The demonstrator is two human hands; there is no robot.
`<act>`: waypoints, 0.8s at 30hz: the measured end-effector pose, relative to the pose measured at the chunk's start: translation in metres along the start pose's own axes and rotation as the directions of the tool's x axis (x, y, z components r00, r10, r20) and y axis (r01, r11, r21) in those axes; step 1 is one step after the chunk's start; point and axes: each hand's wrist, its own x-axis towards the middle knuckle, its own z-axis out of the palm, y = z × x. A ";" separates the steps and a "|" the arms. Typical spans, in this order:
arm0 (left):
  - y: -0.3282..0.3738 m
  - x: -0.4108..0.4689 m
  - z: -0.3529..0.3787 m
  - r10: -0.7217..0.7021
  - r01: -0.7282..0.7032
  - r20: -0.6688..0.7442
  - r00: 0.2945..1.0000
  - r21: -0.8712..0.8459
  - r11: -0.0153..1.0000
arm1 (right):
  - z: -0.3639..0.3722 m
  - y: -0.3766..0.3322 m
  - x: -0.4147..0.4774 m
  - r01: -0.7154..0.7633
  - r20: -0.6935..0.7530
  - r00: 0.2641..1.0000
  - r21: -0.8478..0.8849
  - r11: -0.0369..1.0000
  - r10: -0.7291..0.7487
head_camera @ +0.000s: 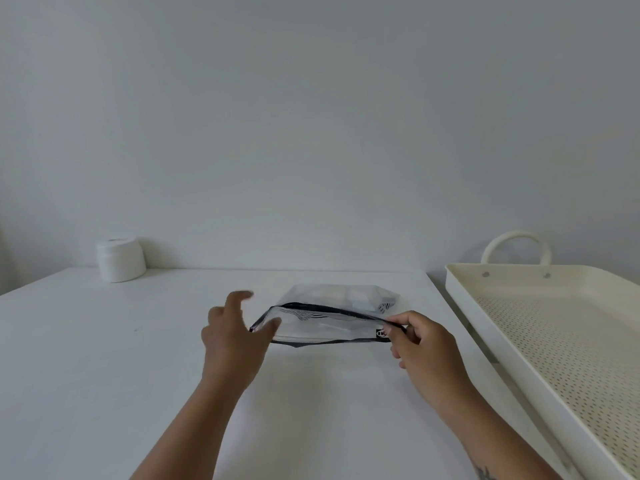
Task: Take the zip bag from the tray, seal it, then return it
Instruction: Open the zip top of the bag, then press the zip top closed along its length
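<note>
A clear zip bag (pixel 325 318) lies on the white table (pixel 104 358), already out of the tray (pixel 491 327) to the right. The right hand (pixel 420 341) pinches the bag's right zip corner; left of that pinch, the left hand (pixel 232 336) hovers with fingers spread — slightly blurred. The dark zip edge seems to gape — sealing and returning remain.

Two bare forearms reach in from the near edge, with no sleeve, watch, ring or glove showing on either. The left hand (pixel 231 336) is slightly blurred, so fine detail on its fingers cannot be told. The right hand (pixel 424 344) shows short, plain fingernails, and a small dark tattoo (pixel 485 473) with spiky lines marks the underside of the right forearm at the near edge, partly cut off by the frame.
</note>
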 end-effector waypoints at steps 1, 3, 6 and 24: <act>0.003 -0.002 0.001 0.076 -0.077 0.015 0.997 0.084 0.993 | -0.001 -0.001 0.000 -0.008 0.012 1.000 0.015 1.000 0.008; 0.015 -0.014 0.004 0.302 -0.307 0.058 0.952 0.193 0.932 | -0.002 -0.003 -0.001 -0.023 0.038 0.999 0.028 0.999 0.021; 0.030 -0.035 0.020 0.526 -0.568 0.218 0.822 0.237 0.788 | -0.002 -0.008 -0.002 -0.042 0.079 0.996 0.055 0.998 0.037; 0.038 -0.035 0.012 0.592 -0.588 0.076 0.802 -0.076 0.806 | -0.008 0.004 0.003 0.249 0.178 0.962 -0.247 0.936 -0.208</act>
